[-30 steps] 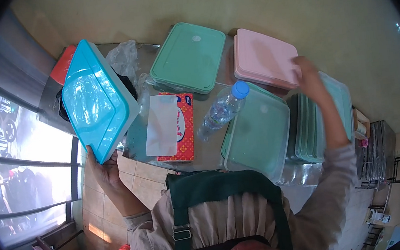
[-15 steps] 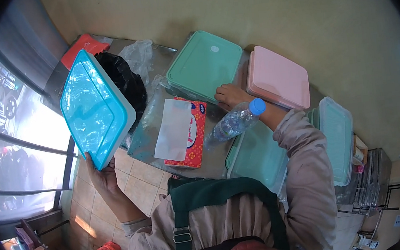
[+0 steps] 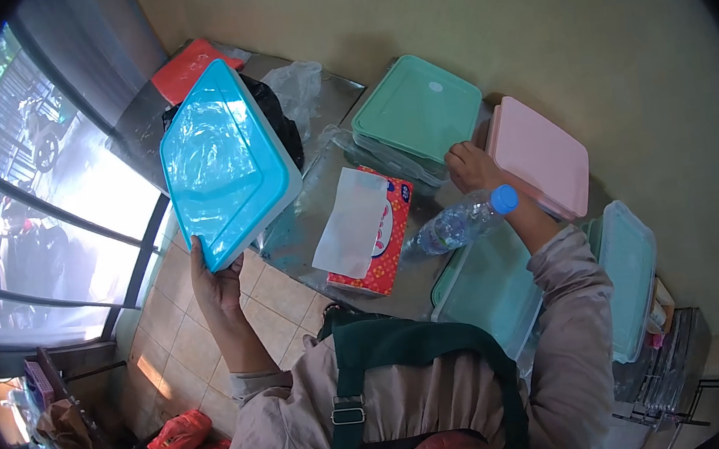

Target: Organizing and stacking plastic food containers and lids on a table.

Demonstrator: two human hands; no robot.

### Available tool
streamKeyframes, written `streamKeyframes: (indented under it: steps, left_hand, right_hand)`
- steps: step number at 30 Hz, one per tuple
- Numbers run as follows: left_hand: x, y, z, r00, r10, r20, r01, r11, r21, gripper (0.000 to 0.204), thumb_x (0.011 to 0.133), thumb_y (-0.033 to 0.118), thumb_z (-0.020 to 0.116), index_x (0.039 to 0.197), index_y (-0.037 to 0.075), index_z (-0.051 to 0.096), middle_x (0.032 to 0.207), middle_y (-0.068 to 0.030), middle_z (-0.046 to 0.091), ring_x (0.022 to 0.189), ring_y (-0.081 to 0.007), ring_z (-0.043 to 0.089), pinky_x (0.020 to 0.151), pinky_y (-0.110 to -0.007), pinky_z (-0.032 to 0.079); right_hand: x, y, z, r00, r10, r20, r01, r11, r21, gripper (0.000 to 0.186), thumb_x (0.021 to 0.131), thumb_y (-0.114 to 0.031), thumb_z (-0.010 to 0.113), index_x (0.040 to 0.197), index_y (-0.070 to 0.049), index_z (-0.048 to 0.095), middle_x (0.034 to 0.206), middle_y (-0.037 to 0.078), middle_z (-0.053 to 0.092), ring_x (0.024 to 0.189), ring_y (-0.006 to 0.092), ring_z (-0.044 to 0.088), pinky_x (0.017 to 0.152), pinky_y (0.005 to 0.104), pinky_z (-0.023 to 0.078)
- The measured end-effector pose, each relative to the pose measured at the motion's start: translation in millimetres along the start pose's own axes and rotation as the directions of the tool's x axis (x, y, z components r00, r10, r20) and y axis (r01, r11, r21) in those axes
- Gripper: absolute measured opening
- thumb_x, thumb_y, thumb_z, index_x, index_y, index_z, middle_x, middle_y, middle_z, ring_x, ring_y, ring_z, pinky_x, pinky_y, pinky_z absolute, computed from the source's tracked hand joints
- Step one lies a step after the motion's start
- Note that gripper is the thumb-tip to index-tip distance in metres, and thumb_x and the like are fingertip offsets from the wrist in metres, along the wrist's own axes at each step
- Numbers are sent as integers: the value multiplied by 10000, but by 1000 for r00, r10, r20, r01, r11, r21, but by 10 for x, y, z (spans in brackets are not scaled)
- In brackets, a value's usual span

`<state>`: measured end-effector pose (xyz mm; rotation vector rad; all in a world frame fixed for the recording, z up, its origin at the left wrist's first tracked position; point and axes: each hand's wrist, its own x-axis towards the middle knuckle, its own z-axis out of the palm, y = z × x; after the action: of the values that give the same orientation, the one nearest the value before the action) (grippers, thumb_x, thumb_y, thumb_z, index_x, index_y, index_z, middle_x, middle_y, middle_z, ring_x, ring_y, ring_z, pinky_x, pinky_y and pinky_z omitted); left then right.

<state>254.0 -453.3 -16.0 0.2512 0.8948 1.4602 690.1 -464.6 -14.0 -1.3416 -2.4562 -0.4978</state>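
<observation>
Blue-lidded container (image 3: 222, 164): held up over the table's near left edge, tilted steeply, lid toward the window. Lid seated along every edge in view. Glossy blue plastic, rounded corners, raised inner panel crossed by reflections; side wall pale, whitish. Contents hidden.

Left hand (image 3: 218, 283): grasping the container's lowest corner, thumb on the lid side, other fingers mostly behind.

Right hand (image 3: 469, 167): fingers curled at the near right corner of a green container (image 3: 421, 100). Whether they grip or only touch, cannot tell.

State of the work, by my reading: one container picked up and closed; the green one reached but not raised clear of the table. The pink container (image 3: 540, 153) lies beyond the right forearm, lid on, no hand on it. Green lid and pink lid both flat, matte beside the blue gloss.

Nearer: clear, ribbed bottle (image 3: 456, 225), blue cap, in front of the right forearm; red patterned tissue box (image 3: 398, 212) under a smooth white sheet (image 3: 351, 225). More pale green containers (image 3: 493, 285) at the right sleeve, translucent lids.

Outward: crumpled black bag (image 3: 279, 123) behind the blue-lidded container, thin clear bag (image 3: 297, 86) beside it, dull metal table (image 3: 343, 108), square floor tiles (image 3: 278, 329).
</observation>
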Motion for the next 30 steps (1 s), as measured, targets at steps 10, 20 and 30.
streamKeyframes:
  steps: [10,20,30]
  left_hand:
    - [114,-11,-42,998,-21,55,21,1000,-8,348,810,283,537,1068,72,437,1010,-110,533,853,-234,566,656,-350,502]
    - [147,-31,-57,995,-33,93,32,999,16,368,804,245,551,1069,18,433,1002,-131,529,812,-236,564,613,-328,518]
    - [152,-20,130,998,-45,46,40,994,106,450,761,249,606,1098,13,423,1019,-132,500,863,-243,536,696,-325,492]
  right_hand:
    - [-123,182,141,954,131,269,-134,991,-8,236,591,-34,559,814,-7,483,763,143,481,721,317,494,605,386,428]
    - [-161,-145,211,977,165,132,-185,970,159,415,659,-152,587,1033,-30,454,1076,151,465,995,288,461,818,380,355]
    - [-51,-250,470,943,242,227,-277,951,140,524,739,-170,533,1229,-145,348,1315,22,307,1208,235,290,914,461,261]
